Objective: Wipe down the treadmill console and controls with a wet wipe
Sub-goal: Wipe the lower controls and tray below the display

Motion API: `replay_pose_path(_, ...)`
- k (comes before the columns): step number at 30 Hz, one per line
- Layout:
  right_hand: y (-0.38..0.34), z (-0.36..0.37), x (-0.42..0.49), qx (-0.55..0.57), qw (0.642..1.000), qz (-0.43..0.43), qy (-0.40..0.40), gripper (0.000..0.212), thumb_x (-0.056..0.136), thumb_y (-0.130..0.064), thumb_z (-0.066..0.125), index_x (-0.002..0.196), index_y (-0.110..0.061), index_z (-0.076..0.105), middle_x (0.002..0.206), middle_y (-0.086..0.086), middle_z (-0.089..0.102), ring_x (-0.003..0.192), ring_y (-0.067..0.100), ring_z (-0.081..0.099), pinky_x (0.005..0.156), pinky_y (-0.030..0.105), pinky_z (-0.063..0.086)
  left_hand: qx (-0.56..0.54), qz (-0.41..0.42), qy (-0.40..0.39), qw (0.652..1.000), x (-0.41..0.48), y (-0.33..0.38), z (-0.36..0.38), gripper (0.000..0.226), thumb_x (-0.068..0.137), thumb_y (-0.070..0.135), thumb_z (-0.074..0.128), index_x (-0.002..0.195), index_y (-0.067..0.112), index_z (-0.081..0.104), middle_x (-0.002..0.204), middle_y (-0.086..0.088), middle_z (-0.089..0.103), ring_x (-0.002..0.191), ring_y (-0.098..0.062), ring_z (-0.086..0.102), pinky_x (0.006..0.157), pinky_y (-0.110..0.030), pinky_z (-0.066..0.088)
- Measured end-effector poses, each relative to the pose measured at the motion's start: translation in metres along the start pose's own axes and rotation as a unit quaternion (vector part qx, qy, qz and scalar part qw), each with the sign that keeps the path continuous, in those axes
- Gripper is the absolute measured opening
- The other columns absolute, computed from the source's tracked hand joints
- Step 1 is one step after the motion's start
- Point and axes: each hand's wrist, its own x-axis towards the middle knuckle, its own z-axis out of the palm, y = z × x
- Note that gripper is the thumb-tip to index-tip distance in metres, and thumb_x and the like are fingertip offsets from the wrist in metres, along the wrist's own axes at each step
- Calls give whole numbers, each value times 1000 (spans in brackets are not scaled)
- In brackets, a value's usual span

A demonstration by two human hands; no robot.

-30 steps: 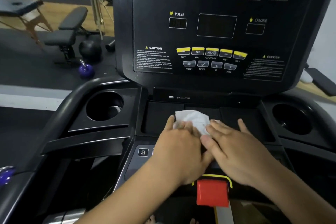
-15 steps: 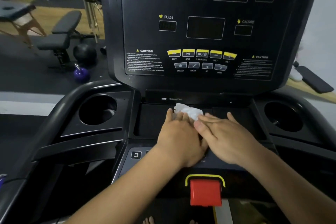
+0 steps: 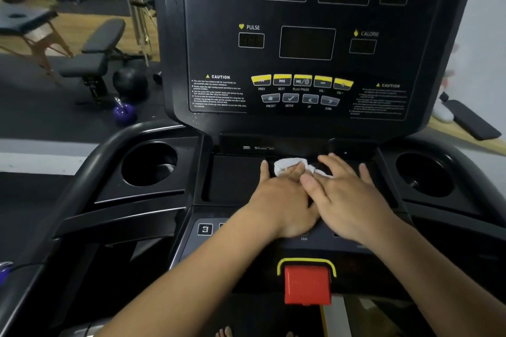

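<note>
Beneath the outstretched fingers of the left hand [image 3: 282,200] and the right hand [image 3: 351,200], the wipe [image 3: 286,166] lies bunched on the tray [image 3: 232,180], with the console [image 3: 306,44] just ahead of both hands, pressed flat rather than gripped, presumably to spread wiping pressure.

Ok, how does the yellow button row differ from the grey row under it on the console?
The yellow button row has five buttons; the grey row has four. The yellow button row reads PREV, NEXT, PLAY/PAUSE and two VOL keys; the grey row reads PRESET, ENTER, UP, DOWN. Both sit on the console between the CAUTION labels.
</note>
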Motion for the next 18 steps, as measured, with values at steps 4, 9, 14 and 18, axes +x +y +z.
replay_pose_path(4, 4, 2, -21, 20, 998, 2, 53, 97, 79, -66, -15, 126, -31, 62, 153, -6, 30, 144, 10, 12, 119, 47, 11, -29, 55, 16, 998, -8, 3, 0, 48, 100, 44, 26, 143, 30, 41, 147, -2, 45, 137, -19, 38, 120, -55, 2)
replay_pose_path(9, 13, 2, -7, 16, 998, 20, 59, 91, 84, -67, -13, 133, -30, 55, 144, -11, 42, 132, 15, 29, 111, 44, 25, -59, 57, 11, 997, 12, 5, 1, 56, 99, 42, 28, 153, 30, 22, 161, 0, 25, 149, -13, 13, 119, -58, -4)
replay_pose_path(14, 25, -8, -10, 140, 987, 19, 73, 67, 91, -57, 19, 126, -22, 64, 137, -12, 53, 122, 13, 36, 102, 24, 26, -62, 76, 65, 993, 15, 11, -5, 48, 101, 42, 33, 146, 25, 39, 152, 1, 42, 141, -16, 34, 120, -55, 4)
replay_pose_path(18, 55, -19, -36, 92, 975, 32, 202, 47, 91, -43, 54, 126, -12, 62, 133, -4, 57, 118, 26, 43, 99, 26, 25, -9, 69, 123, 990, -1, 19, 0, 49, 99, 47, 39, 137, 17, 48, 145, -3, 50, 135, -19, 43, 121, -48, 3)
